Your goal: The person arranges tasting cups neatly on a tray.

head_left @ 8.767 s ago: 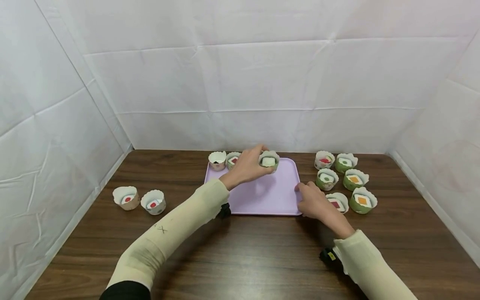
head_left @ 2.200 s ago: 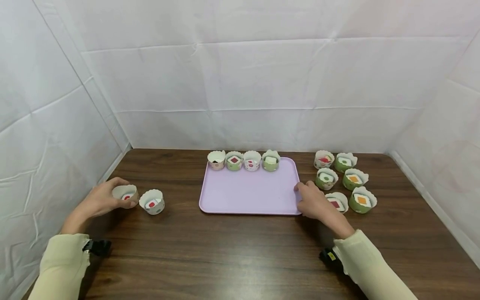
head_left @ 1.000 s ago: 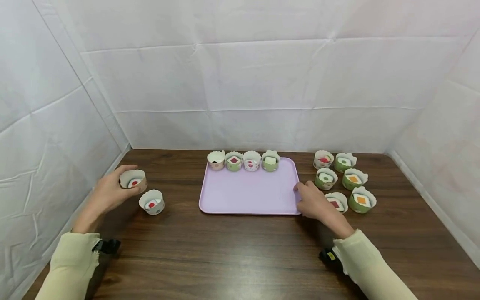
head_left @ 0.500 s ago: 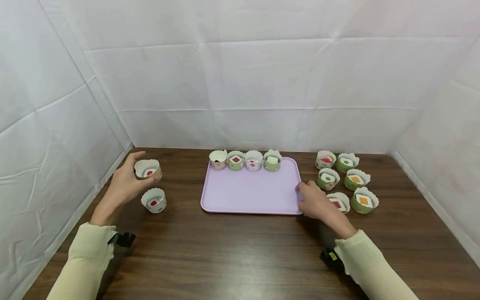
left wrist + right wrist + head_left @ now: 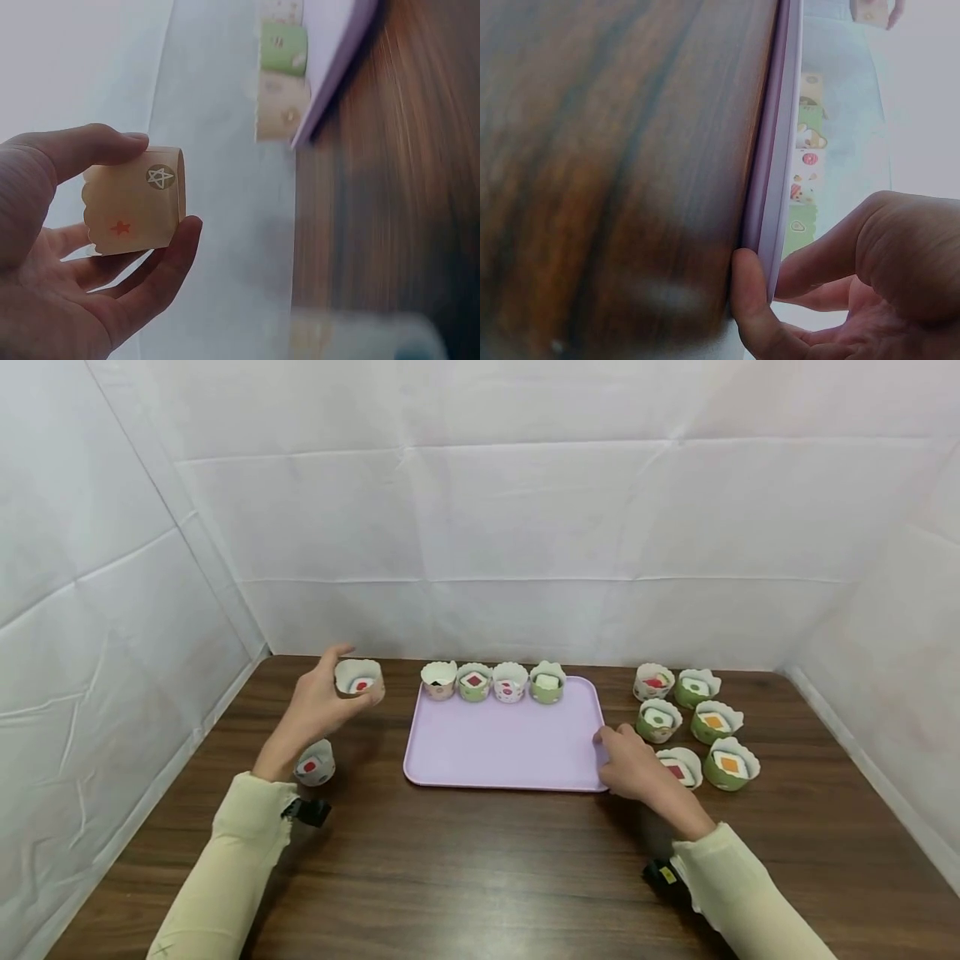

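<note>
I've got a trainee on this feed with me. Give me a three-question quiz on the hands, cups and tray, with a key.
1. True or false: the paper cup in the left hand is resting on the purple tray.

2. How many cups stand on the tray, and how many on the table to its right?

3. What do the fingers of the right hand grip?
A) a cup
B) the tray's edge
C) nothing

Key:
1. False; it is held raised, left of the tray.
2. Four on the tray, six to its right.
3. B.
</note>
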The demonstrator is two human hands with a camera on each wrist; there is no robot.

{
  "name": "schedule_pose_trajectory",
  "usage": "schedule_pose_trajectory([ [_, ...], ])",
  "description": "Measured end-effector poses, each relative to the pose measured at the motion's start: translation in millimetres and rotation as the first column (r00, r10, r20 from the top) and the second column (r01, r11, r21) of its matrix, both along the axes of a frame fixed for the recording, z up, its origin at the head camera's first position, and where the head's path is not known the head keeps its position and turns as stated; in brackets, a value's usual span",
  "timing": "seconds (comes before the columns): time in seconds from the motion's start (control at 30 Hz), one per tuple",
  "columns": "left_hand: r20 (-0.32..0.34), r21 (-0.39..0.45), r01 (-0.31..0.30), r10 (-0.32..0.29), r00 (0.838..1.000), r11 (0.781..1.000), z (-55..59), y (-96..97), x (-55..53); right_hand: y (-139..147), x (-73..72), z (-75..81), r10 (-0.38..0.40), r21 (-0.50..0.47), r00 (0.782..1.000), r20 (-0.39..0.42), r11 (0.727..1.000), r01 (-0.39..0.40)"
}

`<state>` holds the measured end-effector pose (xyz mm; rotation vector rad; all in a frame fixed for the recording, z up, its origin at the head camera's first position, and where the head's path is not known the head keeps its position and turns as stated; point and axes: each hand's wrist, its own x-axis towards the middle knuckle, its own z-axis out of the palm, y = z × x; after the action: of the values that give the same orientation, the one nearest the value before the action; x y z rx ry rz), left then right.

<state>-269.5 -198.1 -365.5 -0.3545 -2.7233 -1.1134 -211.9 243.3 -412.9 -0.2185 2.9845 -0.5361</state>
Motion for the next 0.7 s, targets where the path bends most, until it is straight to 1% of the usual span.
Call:
schedule_pose_trajectory([
  [0.2, -0.013, -0.009, 0.051, -0.051, 0.999, 0.999, -10.6, 30.0, -12.1, -0.3, -0.5, -1.5, -0.002, 0.006, 1.0, -0.001, 1.0, 0.002],
  [0.27, -0.001, -0.011, 0.065, -0.065, 0.998, 0.998, -13.2, 38.5, -14.3, -0.6, -1.0, -1.5, 0.0, 0.007, 1.0, -0.004, 1.0, 0.0],
  [0.5, 0.068, -0.012, 0.101, -0.1, 0.993, 0.995, -20.3, 63.0, -17.6, -0.1, -2.2, -1.0, 0.001, 0.005, 1.0, -0.01, 1.0, -0.001],
  [0.7, 0.08, -0.049, 0.124, -0.119, 0.99, 0.991, -28.1, 77.3, -18.1, 1.1, -1.9, -1.6, -0.007, -0.001, 1.0, 0.007, 1.0, 0.007],
])
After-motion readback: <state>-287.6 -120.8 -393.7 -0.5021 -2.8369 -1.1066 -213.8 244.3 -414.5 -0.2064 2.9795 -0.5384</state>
